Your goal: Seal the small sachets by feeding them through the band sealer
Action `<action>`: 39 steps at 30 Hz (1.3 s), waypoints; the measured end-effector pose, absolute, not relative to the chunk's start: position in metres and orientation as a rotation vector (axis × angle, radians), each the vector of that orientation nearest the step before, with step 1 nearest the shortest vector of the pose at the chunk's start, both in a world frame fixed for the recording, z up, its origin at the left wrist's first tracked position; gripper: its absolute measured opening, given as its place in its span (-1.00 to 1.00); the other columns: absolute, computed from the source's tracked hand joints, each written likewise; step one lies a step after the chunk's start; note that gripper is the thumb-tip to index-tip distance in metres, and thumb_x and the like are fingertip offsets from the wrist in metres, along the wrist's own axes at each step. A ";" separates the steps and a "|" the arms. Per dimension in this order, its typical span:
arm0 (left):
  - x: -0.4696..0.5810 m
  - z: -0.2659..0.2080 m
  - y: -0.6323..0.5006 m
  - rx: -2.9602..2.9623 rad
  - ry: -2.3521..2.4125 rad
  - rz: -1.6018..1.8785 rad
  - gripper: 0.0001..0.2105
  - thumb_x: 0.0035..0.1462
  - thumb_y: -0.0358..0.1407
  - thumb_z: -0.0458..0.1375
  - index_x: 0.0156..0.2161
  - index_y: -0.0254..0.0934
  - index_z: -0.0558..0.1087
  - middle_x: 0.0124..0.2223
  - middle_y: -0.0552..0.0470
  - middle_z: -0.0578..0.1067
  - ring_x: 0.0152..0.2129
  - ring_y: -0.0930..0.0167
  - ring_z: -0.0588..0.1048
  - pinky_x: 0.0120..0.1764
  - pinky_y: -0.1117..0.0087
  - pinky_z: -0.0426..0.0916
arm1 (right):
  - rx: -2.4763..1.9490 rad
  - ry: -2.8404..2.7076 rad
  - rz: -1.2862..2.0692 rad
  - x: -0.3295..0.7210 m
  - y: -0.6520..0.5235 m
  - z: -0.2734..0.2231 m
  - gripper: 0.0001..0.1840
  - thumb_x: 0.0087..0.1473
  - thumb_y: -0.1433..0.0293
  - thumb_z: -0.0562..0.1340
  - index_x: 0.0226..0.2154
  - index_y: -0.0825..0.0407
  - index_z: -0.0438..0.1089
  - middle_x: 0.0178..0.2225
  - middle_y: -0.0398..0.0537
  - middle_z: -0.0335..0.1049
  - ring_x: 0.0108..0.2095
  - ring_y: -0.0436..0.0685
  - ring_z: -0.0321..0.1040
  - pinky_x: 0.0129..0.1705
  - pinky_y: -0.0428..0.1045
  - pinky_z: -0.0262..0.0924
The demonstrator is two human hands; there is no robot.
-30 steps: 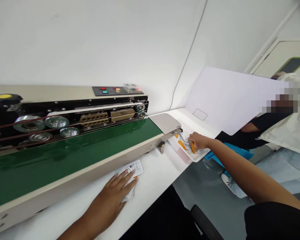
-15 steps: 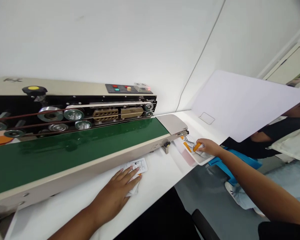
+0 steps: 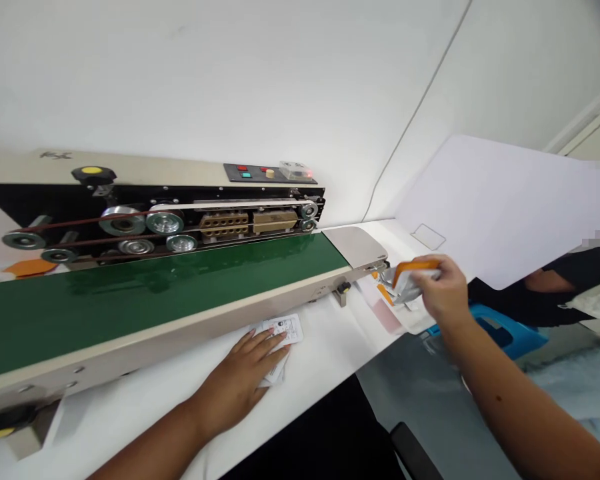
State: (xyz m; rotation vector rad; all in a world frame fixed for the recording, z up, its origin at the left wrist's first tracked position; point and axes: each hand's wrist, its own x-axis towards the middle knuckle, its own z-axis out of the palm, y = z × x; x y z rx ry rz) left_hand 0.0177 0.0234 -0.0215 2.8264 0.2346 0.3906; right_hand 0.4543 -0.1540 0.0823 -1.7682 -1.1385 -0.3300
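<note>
My left hand [image 3: 243, 377] lies flat with its fingers stretched over a few white printed packets [image 3: 289, 327] on the white table, beside the front of a band sealer. Closed fingers of my right hand [image 3: 445, 290] pinch an orange and silver foil pouch [image 3: 411, 277] by one end. That pouch is above a white bin [image 3: 415, 321] at the table's right end, where more orange and silver pouches [image 3: 384, 293] lie. The bin's far side is partly hidden by the held pouch and my hand.
The band sealer [image 3: 215, 172] with its green conveyor belt [image 3: 220, 267] runs along the wall. Behind the bin leans a large white board [image 3: 500, 200]. A blue stool [image 3: 510, 330] and another person's dark sleeve [image 3: 570, 273] are at the right. A dark chair arm [image 3: 413, 450] is below.
My right hand has risen out of the bin with the foil pouch. My left hand still rests on the packets. The view has shifted slightly, so the sealer appears farther right.
</note>
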 end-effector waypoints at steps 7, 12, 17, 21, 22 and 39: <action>0.017 -0.007 0.012 2.643 0.484 0.586 0.05 0.08 -0.05 0.40 0.48 -0.15 -0.15 0.34 -0.23 0.33 0.23 0.01 0.36 0.24 -0.07 0.30 | -1.053 -2.128 -0.543 0.280 -0.108 0.008 -0.74 0.12 0.57 0.34 -0.20 -0.09 0.43 -0.22 -0.03 0.57 -0.19 0.17 0.47 -0.13 0.11 0.46; 0.017 -0.003 0.008 2.686 0.497 0.669 -0.17 0.27 -0.17 0.24 0.48 -0.18 -0.13 0.41 -0.20 0.22 0.29 0.09 0.30 0.25 0.04 0.32 | -1.044 -2.313 -0.234 0.254 -0.075 -0.015 -0.85 0.21 0.29 0.32 -0.18 -0.02 0.43 -0.10 0.06 0.52 -0.02 0.22 0.41 0.07 0.17 0.39; 0.021 -0.019 0.014 2.778 0.415 0.599 -0.43 0.33 -0.27 0.17 0.39 -0.20 0.16 0.36 -0.15 0.32 0.29 0.13 0.31 0.29 0.00 0.26 | -1.101 -2.312 0.011 0.259 -0.080 -0.013 -0.66 0.24 0.10 0.27 -0.09 -0.01 0.38 -0.02 0.12 0.47 0.08 0.27 0.38 0.36 0.43 -0.08; 0.022 -0.016 0.016 2.766 0.398 0.675 -0.67 0.36 -0.39 0.09 0.19 -0.23 0.43 0.11 -0.11 0.56 0.07 0.17 0.50 0.19 0.05 0.37 | -1.133 -2.254 0.027 0.260 -0.086 -0.015 -0.83 0.23 0.41 0.25 -0.10 -0.05 0.37 -0.07 0.04 0.49 0.04 0.18 0.43 0.36 0.35 0.01; 0.022 -0.013 0.016 2.760 0.380 0.706 -0.71 0.37 -0.40 0.08 0.13 -0.23 0.47 0.04 -0.10 0.58 0.01 0.18 0.52 0.13 0.08 0.42 | -1.139 -2.234 0.020 0.260 -0.086 -0.016 -0.80 0.22 0.47 0.23 -0.10 -0.06 0.37 -0.08 0.02 0.50 0.01 0.17 0.44 0.35 0.35 0.04; 0.013 -0.009 0.009 2.501 0.369 1.039 -0.71 0.46 -0.22 0.03 0.20 -0.20 0.37 -0.09 -0.03 0.63 -0.25 0.37 0.62 -0.14 0.40 0.52 | -1.204 -1.934 0.116 0.262 -0.090 -0.012 -0.56 0.29 0.32 0.21 0.20 -0.06 0.30 -0.14 0.07 0.52 -0.17 0.23 0.49 -0.18 0.10 0.45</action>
